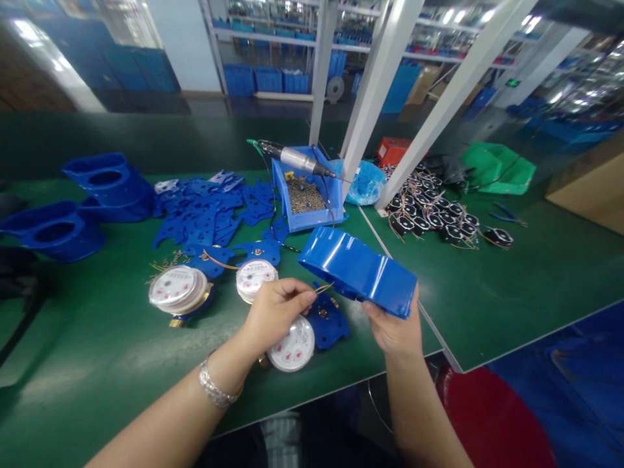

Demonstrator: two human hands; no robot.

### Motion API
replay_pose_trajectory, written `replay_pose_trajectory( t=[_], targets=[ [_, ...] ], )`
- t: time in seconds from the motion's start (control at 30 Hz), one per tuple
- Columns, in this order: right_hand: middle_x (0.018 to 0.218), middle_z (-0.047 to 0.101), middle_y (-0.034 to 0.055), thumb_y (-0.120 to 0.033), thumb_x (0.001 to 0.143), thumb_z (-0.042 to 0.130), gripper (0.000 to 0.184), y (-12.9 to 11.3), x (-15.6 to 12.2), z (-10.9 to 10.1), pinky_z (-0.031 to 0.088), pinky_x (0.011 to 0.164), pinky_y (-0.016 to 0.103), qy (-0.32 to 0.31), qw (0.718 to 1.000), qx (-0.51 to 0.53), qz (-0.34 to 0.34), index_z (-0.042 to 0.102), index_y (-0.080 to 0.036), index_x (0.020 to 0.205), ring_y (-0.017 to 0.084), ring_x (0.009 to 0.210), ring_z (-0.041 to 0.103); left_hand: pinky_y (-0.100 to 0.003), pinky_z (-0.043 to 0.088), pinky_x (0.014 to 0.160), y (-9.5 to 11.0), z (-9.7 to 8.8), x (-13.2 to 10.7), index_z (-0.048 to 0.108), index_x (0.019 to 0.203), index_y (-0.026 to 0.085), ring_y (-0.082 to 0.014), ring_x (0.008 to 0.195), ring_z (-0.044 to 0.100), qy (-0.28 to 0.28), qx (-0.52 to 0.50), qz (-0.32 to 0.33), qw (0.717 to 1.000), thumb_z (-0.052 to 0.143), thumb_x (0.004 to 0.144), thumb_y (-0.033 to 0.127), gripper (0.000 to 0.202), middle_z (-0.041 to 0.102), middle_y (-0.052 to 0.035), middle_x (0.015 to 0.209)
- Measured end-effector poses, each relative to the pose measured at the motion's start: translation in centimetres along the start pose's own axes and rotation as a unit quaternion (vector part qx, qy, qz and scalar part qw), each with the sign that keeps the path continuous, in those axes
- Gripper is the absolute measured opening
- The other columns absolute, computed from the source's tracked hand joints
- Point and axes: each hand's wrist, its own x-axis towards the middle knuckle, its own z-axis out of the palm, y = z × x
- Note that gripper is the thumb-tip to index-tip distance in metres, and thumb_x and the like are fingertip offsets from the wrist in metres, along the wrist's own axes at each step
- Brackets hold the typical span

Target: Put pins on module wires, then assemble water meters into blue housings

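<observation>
My left hand (281, 305) pinches thin coloured wires (324, 288) between thumb and fingertips. Tilted above the bench, a blue plastic housing (358, 265) is gripped at its right end by my right hand (397, 325). Under the wires lies a blue plate (329, 323) with a brass-coloured fitting on it. Just below my left hand sits a round water meter (292, 344) with a white dial. A second water meter (254, 278) is partly covered by the left hand, and a third water meter (178, 289) stands farther left. Where the wires end is hard to see.
Flat blue plates (205, 208) are piled at the back left, beside stacked blue housings (107, 185). An electric screwdriver (297, 159) rests across a blue bin (312, 221) of small screws. Many black wired parts (433, 208) and pliers (509, 214) lie right, beyond slanted white posts (380, 84).
</observation>
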Motion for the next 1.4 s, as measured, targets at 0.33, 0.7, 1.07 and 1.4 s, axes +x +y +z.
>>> replay_pose_trajectory(
  t=[0.33, 0.7, 1.07, 1.4],
  targets=[
    [0.109, 0.054, 0.0035, -0.011, 0.047, 0.075, 0.060, -0.1, -1.1, 0.9, 0.039, 0.091, 0.040, -0.044, 0.995, -0.076, -0.055, 0.048, -0.026, 0.098, 0.021, 0.103, 0.051, -0.027, 0.044, 0.060, -0.3, 0.1, -0.1, 0.063, 0.062, 0.016, -0.0146, 0.061, 0.055, 0.052, 0.158, 0.108, 0.980, 0.048, 0.072, 0.016, 0.019, 0.061, -0.0025, 0.060],
    [0.109, 0.056, 0.0018, -0.031, 0.058, 0.071, 0.027, -2.2, -2.0, 1.8, 0.032, 0.096, 0.049, -0.066, 0.971, -0.139, -0.182, 0.057, -0.028, 0.081, 0.024, 0.111, 0.046, -0.034, 0.048, 0.065, -0.5, -0.8, -0.1, 0.061, 0.061, 0.016, -0.0196, 0.063, 0.059, -0.013, 0.119, 0.136, 0.984, 0.056, 0.067, 0.025, 0.012, 0.065, -0.0064, 0.064],
    [0.117, 0.049, 0.0007, -0.034, 0.069, 0.062, 0.030, 0.8, -3.1, 0.6, 0.041, 0.088, 0.053, -0.059, 0.915, -0.229, -0.327, 0.047, -0.030, 0.094, 0.024, 0.112, 0.045, -0.030, 0.049, 0.066, -1.1, -0.5, 0.0, 0.068, 0.069, 0.019, -0.0188, 0.069, 0.061, -0.022, -0.024, 0.051, 0.998, 0.064, 0.067, 0.029, 0.011, 0.069, -0.0030, 0.073],
    [0.127, 0.040, 0.0054, -0.029, 0.081, 0.047, 0.035, 0.7, -3.0, 0.5, 0.042, 0.086, 0.054, -0.108, 0.868, -0.286, -0.391, 0.037, -0.031, 0.114, 0.026, 0.115, 0.042, -0.030, 0.049, 0.059, -0.9, -0.4, -0.3, 0.065, 0.063, 0.019, -0.0169, 0.060, 0.059, -0.007, -0.034, 0.030, 0.999, 0.062, 0.068, 0.030, 0.013, 0.066, -0.0014, 0.063]
  ],
)
